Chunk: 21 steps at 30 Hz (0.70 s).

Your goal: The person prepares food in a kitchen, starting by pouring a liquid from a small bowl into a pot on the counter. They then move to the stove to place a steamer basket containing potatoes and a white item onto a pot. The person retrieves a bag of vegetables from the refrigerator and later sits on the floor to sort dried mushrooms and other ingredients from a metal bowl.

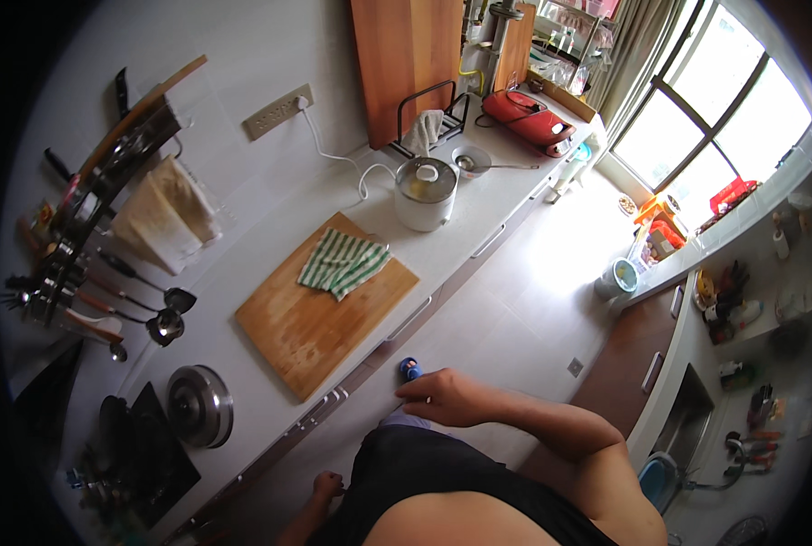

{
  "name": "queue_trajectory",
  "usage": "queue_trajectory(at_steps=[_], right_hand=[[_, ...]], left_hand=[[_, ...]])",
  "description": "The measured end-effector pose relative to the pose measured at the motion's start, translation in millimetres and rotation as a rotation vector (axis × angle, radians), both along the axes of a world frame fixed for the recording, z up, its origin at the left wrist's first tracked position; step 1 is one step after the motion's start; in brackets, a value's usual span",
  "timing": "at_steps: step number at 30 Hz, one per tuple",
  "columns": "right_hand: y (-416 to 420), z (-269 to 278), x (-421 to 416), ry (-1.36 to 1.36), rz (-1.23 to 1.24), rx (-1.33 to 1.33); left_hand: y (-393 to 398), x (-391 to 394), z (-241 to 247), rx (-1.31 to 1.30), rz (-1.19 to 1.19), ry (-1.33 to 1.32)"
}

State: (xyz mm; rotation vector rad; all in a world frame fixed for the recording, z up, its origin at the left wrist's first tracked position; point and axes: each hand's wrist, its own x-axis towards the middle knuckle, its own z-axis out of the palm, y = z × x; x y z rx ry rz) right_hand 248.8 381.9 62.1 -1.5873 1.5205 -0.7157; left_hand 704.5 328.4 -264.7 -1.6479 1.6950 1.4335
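Observation:
My right hand (440,397) is in front of my body over the floor, fingers loosely bent with a small gap between them and nothing seen in it. Lower, my left hand (329,484) hangs beside the dark clothing, its fingers curled and no object showing. Both hands are away from the counter. A wooden cutting board (310,341) lies on the counter, with a green-and-white striped cloth (346,265) crumpled on its upper part. Beyond it stands a white electric pot (425,198) with a glass lid, beside a bowl (470,162) with a ladle in it.
A stainless steel lid (199,407) rests near a black hob (157,454). Ladles and spatulas hang from a wall rack (105,184). The pot's cord reaches a wall socket strip (279,112). A red electric appliance (528,123) is farther along. A bucket (616,278) and sink (684,416) are right.

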Motion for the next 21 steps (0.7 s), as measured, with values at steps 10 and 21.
queue_trajectory(at_steps=[10,21], right_hand=[[-77.0,55.3,-280.6,-0.056,-0.299,0.174],[-323.6,17.8,-638.1,0.068,-0.475,-0.085]], left_hand=[[-54.3,-128.6,-115.9,0.238,-0.406,0.002],[-44.7,-286.8,-88.4,0.020,0.237,-0.122]])
